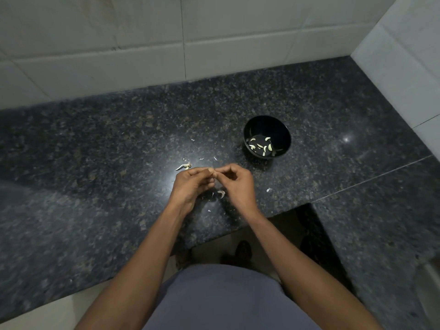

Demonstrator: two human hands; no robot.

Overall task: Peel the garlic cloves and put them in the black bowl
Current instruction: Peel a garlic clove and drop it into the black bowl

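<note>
Both hands meet above the dark granite counter (95,144): the left hand (190,184) and right hand (235,184) pinch a small garlic clove (212,172). The black bowl (267,137) holds peeled cloves (262,146).

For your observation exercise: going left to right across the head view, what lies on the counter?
Garlic stem scrap → left hand → right hand → black bowl holding peeled cloves.

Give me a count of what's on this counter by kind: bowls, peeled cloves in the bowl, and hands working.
Black bowl: 1
Peeled cloves in the bowl: about 7, small and partly overlapping
Hands: 2, left hand and right hand
Total: about 10
</note>
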